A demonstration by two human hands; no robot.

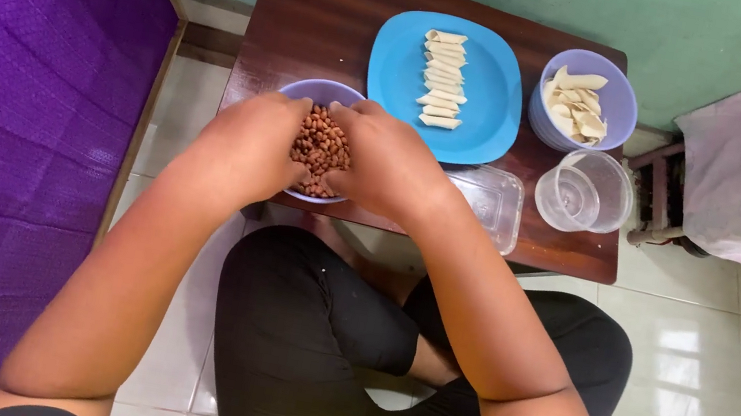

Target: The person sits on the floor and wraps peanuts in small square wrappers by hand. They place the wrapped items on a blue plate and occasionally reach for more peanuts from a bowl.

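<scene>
- Left hand (249,146) cupped over left rim of bowl (310,91), fingers curled into peanuts (319,146); grip contents not discernible.
- Right hand (388,165) mirrored on right rim, fingers likewise down in peanuts.
- Bowl directly between both hands, at near edge of table (325,7); neither hand nearer.
- Beyond right hand: blue plate (493,88) with column of rolled pastries (442,79), long axis running away from body.

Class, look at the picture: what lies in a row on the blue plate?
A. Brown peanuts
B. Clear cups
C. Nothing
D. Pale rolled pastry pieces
D: pale rolled pastry pieces sit lined up in a column on the blue plate, while the peanuts are in the bowl under both hands.
</scene>
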